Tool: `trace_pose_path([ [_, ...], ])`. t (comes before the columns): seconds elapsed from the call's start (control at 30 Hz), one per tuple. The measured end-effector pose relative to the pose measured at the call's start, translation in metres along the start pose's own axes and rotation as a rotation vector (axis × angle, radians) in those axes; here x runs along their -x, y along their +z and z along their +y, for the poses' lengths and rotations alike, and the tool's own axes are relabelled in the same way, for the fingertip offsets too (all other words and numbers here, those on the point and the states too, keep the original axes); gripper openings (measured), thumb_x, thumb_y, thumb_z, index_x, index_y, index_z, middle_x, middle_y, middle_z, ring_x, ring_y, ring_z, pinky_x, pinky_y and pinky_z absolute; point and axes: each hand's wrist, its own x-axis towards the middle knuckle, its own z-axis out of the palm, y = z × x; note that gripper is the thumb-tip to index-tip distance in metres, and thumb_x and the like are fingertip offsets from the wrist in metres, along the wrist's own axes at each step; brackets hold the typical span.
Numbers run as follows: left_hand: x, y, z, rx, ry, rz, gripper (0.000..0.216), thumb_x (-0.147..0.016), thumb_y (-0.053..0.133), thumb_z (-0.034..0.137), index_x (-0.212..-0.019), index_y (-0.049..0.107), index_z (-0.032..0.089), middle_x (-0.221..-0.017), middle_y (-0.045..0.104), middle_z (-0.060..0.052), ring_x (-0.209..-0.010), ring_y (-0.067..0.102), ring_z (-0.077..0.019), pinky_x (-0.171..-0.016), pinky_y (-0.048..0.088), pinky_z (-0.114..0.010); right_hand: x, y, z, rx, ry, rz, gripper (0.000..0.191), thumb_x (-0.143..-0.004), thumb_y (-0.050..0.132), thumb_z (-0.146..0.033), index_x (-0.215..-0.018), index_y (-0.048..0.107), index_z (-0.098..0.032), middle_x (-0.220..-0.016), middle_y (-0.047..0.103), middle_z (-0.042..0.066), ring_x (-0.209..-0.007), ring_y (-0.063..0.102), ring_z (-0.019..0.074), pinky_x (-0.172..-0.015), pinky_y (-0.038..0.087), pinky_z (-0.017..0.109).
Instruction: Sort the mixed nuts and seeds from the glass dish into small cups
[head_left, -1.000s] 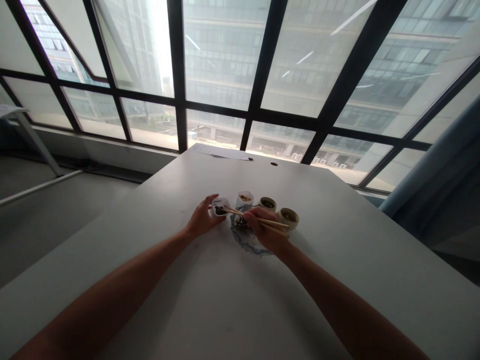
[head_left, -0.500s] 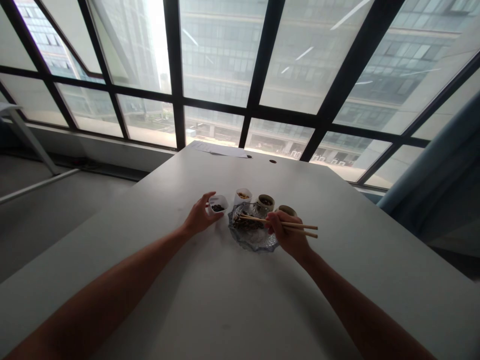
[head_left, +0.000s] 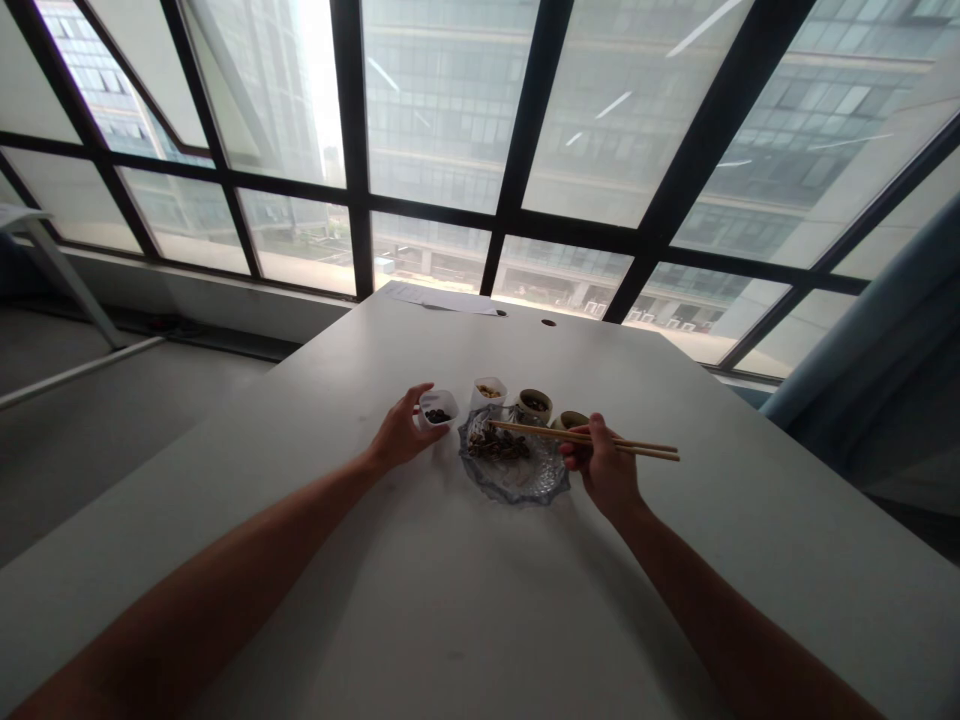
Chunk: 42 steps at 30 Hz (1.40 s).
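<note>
The right hand [head_left: 606,468] gripped the wooden chopsticks [head_left: 534,430] along a 9-to-3-o'clock axis, tips toward the dark pieces [head_left: 500,447] on the scalloped glass plate [head_left: 536,482] at its 9 o'clock, while the left hand [head_left: 401,432], nearer those pieces, grasped the white cup [head_left: 448,403].

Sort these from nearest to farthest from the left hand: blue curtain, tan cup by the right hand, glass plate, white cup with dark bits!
1. White cup: held in the left hand.
2. Glass plate: just right of that cup.
3. Tan cup: farther right, beside the right hand.
4. Blue curtain: at the picture's far right.
</note>
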Motion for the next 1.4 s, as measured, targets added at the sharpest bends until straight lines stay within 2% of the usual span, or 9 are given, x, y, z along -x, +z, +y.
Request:
trace_pose_path([
  [0.2,-0.001,-0.003,0.003,-0.049,-0.135,-0.019,0.077,-0.072,0.075,0.048,-0.138,0.047,0.02,-0.114,0.07,-0.012,-0.095,0.07,-0.0264,-0.083,0.059,-0.043,0.002,-0.017,0.002,-0.034,-0.113,0.138,0.052,-0.076,0.07,-0.066,-0.069,0.063,-0.015,-0.047,0.064,0.003,-0.034,0.055,0.0118,-0.033,0.044,0.022],
  [0.37,-0.003,-0.003,0.0,-0.056,-0.167,-0.029,0.078,-0.075,0.072,0.05,-0.14,0.044,0.018,-0.106,0.071,-0.01,-0.091,0.071,-0.0253,-0.085,0.057,-0.043,0.001,-0.021,0.005,-0.043,-0.132,0.146,0.051,-0.081,0.066,-0.065,-0.07,0.063,-0.015,-0.048,0.064,0.002,-0.034,0.055,0.0113,-0.033,0.044,0.022],
  [0.57,-0.015,-0.007,0.022,-0.21,0.027,0.133,0.074,-0.079,0.068,0.056,-0.138,0.046,0.017,-0.14,0.056,-0.019,-0.13,0.053,-0.033,-0.109,0.043,-0.052,-0.013,-0.023,-0.005,-0.069,-0.161,0.139,0.052,-0.082,0.063,-0.066,-0.068,0.061,-0.016,-0.047,0.064,0.001,-0.031,0.053,0.0106,-0.032,0.042,0.022],
  [0.73,-0.044,0.036,0.082,-0.379,0.175,-0.152,0.073,-0.082,0.067,0.055,-0.141,0.045,0.018,-0.138,0.059,-0.016,-0.132,0.05,-0.0327,-0.114,0.035,-0.049,-0.027,-0.031,-0.018,-0.048,-0.275,0.19,0.052,-0.087,0.057,-0.065,-0.069,0.061,-0.016,-0.048,0.065,0.001,-0.033,0.055,0.0108,-0.034,0.044,0.022],
  [0.87,-0.072,0.095,0.114,-0.482,0.122,-0.378,0.083,-0.079,0.068,0.054,-0.146,0.039,0.015,-0.144,0.055,-0.019,-0.139,0.045,-0.0348,-0.12,0.021,-0.051,-0.033,-0.038,-0.019,-0.009,-0.305,0.226,0.053,-0.087,0.055,-0.066,-0.07,0.06,-0.016,-0.049,0.065,0.001,-0.033,0.055,0.011,-0.034,0.043,0.022],
  [0.97,-0.085,0.124,0.122,-0.553,0.022,-0.483,0.083,-0.076,0.071,0.052,-0.143,0.039,0.014,-0.136,0.061,-0.02,-0.133,0.051,-0.0364,-0.12,0.016,-0.055,-0.036,-0.042,-0.019,0.013,-0.305,0.246,0.054,-0.087,0.054,-0.068,-0.07,0.059,-0.017,-0.048,0.065,0.001,-0.031,0.053,0.011,-0.033,0.042,0.022],
  [1.07,-0.091,0.136,0.124,-0.57,-0.041,-0.484,0.076,-0.075,0.072,0.043,-0.137,0.043,0.011,-0.121,0.069,-0.021,-0.121,0.06,-0.0367,-0.115,0.026,-0.055,-0.038,-0.044,-0.021,0.019,-0.306,0.256,0.056,-0.085,0.054,-0.07,-0.069,0.059,-0.017,-0.048,0.065,0.0,-0.031,0.053,0.0109,-0.033,0.042,0.023],
  [1.2,-0.092,0.135,0.122,-0.545,-0.01,-0.422,0.081,-0.072,0.075,0.037,-0.139,0.04,0.011,-0.116,0.069,-0.02,-0.115,0.063,-0.0351,-0.099,0.044,-0.043,-0.038,-0.044,-0.023,0.026,-0.335,0.253,0.058,-0.085,0.053,-0.073,-0.069,0.059,-0.017,-0.047,0.064,0.0,-0.032,0.053,0.0108,-0.033,0.042,0.022],
  [1.4,-0.09,0.135,0.111,-0.371,0.196,-0.238,0.08,-0.072,0.076,0.026,-0.141,0.039,0.015,-0.118,0.067,-0.015,-0.121,0.056,-0.03,-0.102,0.045,-0.039,-0.032,-0.041,-0.029,0.059,-0.395,0.247,0.061,-0.084,0.052,-0.075,-0.07,0.06,-0.016,-0.048,0.065,0.0,-0.033,0.054,0.0109,-0.035,0.042,0.023],
])
